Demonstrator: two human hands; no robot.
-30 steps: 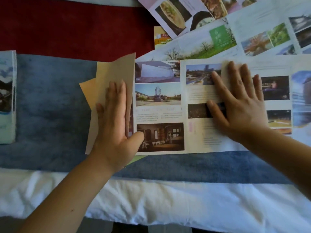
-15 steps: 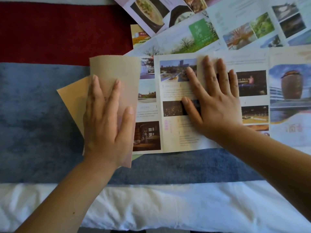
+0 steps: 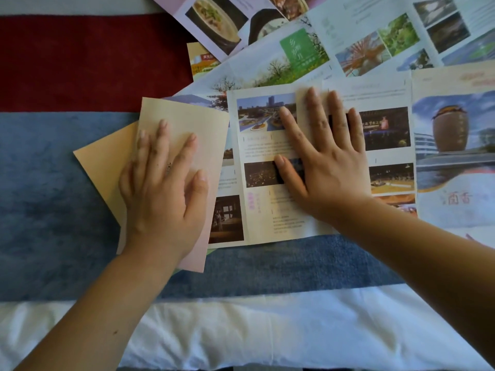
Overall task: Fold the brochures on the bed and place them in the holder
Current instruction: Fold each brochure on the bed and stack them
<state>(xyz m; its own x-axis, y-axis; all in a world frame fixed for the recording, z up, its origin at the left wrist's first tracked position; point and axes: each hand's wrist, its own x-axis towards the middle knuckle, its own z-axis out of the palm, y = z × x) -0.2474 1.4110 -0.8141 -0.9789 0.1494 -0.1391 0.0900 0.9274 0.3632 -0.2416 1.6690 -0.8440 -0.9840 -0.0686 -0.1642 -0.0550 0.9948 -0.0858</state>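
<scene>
Left hand (image 3: pixel 163 188) presses flat on the brochure's plain tan folded panel (image 3: pixel 187 129); right hand (image 3: pixel 325 162), spread, pins the printed glossy sheet (image 3: pixel 267 210); unfolded brochures (image 3: pixel 361 36) wait at twelve o'clock; first fold only, holder unseen

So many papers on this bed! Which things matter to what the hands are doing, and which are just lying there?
In the job: left hand, flat on the folded-over flap; right hand, flat on the open brochure; unfolded brochures behind it.
Just lying there: blue blanket; red band; white sheet.
No holder in view.
</scene>
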